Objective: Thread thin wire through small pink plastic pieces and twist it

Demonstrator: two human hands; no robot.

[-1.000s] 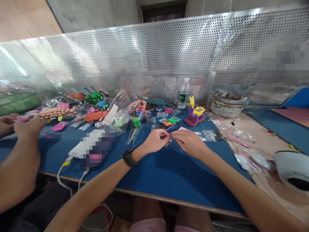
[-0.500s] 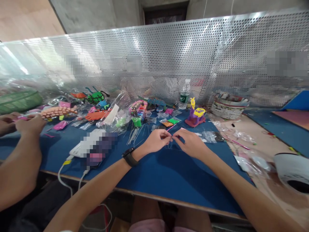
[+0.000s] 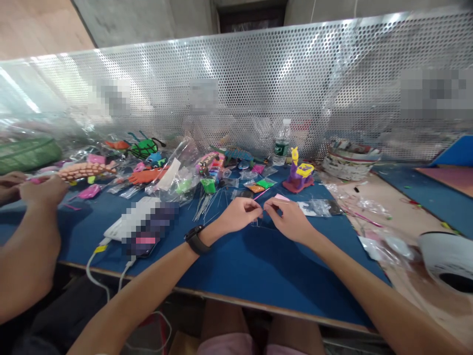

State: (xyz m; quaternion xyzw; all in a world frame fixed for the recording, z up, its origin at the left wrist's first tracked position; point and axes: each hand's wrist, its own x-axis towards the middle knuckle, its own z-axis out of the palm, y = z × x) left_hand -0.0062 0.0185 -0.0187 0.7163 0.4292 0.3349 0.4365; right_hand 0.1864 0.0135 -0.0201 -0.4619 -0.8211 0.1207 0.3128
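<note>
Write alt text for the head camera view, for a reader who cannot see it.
Over a blue table, a person's left hand and right hand meet fingertip to fingertip, pinching something too small to identify. Beyond them lie colourful toy figures, clear packets and a water bottle before a perforated metal screen; another person's hand works at left.

A single camera sits on the person's head, looking forward and down over both forearms onto the blue surface (image 3: 236,266). It is close to the left hand (image 3: 238,215) and right hand (image 3: 290,219), and faces a perforated metal screen (image 3: 258,88) behind the surface.
</note>
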